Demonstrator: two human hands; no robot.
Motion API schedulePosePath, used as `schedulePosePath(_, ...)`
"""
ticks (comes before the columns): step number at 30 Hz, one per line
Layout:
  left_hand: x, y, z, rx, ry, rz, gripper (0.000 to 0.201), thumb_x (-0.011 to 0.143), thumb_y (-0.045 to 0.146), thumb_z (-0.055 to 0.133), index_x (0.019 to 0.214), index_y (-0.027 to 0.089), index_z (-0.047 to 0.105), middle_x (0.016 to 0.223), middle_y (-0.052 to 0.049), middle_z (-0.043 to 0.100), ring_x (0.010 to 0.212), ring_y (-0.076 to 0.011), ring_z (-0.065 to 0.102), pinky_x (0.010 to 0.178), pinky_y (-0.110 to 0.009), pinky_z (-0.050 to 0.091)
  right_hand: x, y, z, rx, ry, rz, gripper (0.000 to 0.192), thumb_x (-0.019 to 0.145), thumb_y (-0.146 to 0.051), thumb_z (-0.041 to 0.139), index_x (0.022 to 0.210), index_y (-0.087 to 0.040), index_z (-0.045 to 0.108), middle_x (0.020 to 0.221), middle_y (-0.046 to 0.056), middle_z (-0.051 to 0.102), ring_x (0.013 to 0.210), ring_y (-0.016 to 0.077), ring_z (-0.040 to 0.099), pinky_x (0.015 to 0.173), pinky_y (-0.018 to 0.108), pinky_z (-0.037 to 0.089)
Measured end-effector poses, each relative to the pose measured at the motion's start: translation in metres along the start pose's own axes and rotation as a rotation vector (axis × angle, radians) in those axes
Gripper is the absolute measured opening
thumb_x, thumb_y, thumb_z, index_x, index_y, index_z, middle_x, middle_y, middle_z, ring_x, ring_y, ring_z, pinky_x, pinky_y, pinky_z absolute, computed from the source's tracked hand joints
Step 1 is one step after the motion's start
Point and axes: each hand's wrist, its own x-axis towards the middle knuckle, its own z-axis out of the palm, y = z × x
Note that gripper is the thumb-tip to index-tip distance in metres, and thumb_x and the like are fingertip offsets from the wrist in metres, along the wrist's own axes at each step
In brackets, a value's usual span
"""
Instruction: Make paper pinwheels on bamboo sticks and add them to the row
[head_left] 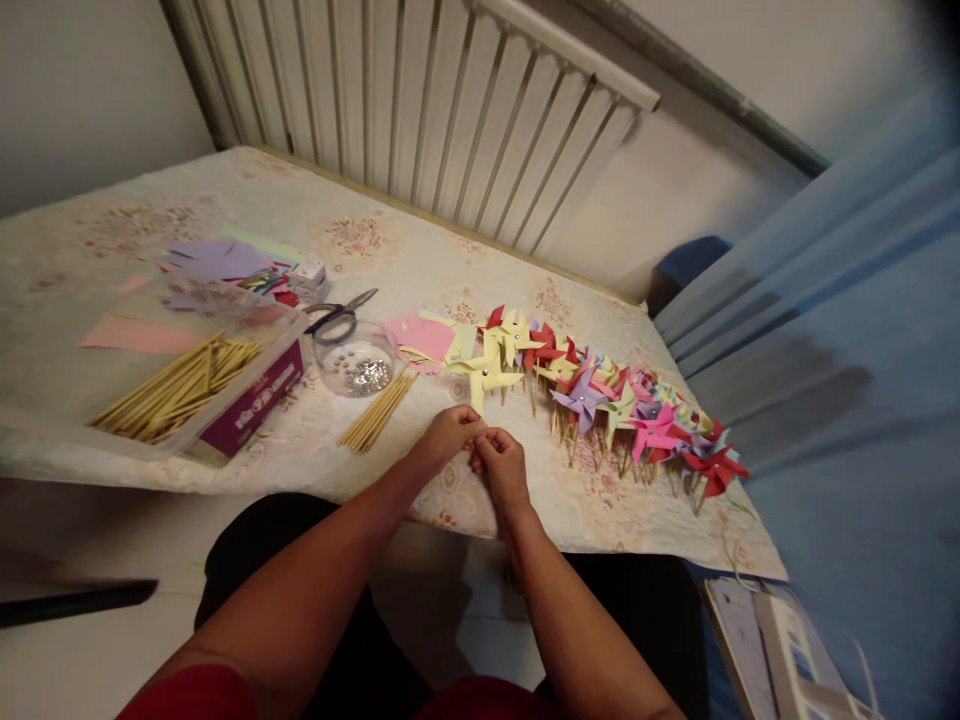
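My left hand (452, 432) and my right hand (504, 462) meet above the table's front edge. Both have their fingers pinched together, tip to tip. Whatever lies between the fingertips is too small or hidden to make out. Just beyond them is a yellow paper pinwheel (486, 374), its lower blade reaching close to my left fingers; I cannot tell whether they touch. Left of my hands lies a row of thin wooden sticks (377, 412). Behind these stands a clear round dish (322, 362) with small silvery pieces (369, 376) in it.
Many finished-looking paper pinwheels (656, 432) on sticks spread to the right. Cut paper pieces (426, 340) lie behind the sticks. At left are scissors (337, 318), a plastic box (283, 385) of wooden sticks (180, 390) and more coloured paper (214, 258). A blue curtain (847, 380) hangs right.
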Motion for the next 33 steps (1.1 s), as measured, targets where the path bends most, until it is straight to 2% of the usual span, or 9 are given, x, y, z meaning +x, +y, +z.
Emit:
schedulePosePath(7, -0.001, 0.000, 0.000, 0.004, -0.006, 0.008, 0.018, 0.063, 0.030, 0.064, 0.064, 0.016, 0.053, 0.053, 0.005, 0.049, 0.048, -0.0073, 0.043, 0.049, -0.021, 0.031, 0.001, 0.006, -0.001, -0.004, -0.004, -0.012, 0.021, 0.076, -0.039, 0.064, 0.075, -0.018, 0.061, 0.052, -0.005, 0.058, 0.041, 0.0085, 0.045, 0.044, 0.021, 0.036)
schedulePosePath(18, -0.013, -0.009, 0.001, 0.062, 0.106, 0.046, 0.022, 0.066, 0.035, 0.064, 0.070, 0.015, 0.055, 0.057, 0.005, 0.052, 0.053, -0.0092, 0.047, 0.056, -0.023, 0.037, -0.007, -0.004, 0.000, -0.001, -0.027, -0.017, 0.015, 0.073, -0.033, 0.062, 0.075, -0.019, 0.060, 0.058, -0.004, 0.063, 0.041, 0.0088, 0.046, 0.043, 0.021, 0.036)
schedulePosePath(25, -0.025, -0.013, 0.010, 0.138, 0.157, 0.062, 0.023, 0.067, 0.036, 0.064, 0.071, 0.015, 0.056, 0.056, 0.005, 0.052, 0.053, -0.0102, 0.048, 0.057, -0.024, 0.037, -0.016, -0.003, -0.008, 0.015, -0.058, -0.018, 0.013, 0.072, -0.031, 0.060, 0.074, -0.019, 0.061, 0.057, -0.004, 0.063, 0.041, 0.0089, 0.047, 0.042, 0.021, 0.038)
schedulePosePath(33, -0.033, -0.025, 0.022, 0.175, 0.126, 0.072, 0.019, 0.069, 0.033, 0.061, 0.068, 0.016, 0.053, 0.053, 0.006, 0.050, 0.051, -0.0093, 0.045, 0.055, -0.023, 0.035, -0.031, 0.003, -0.021, 0.027, -0.071, -0.007, 0.015, 0.070, -0.032, 0.059, 0.074, -0.017, 0.060, 0.057, -0.004, 0.063, 0.041, 0.0082, 0.048, 0.040, 0.019, 0.039)
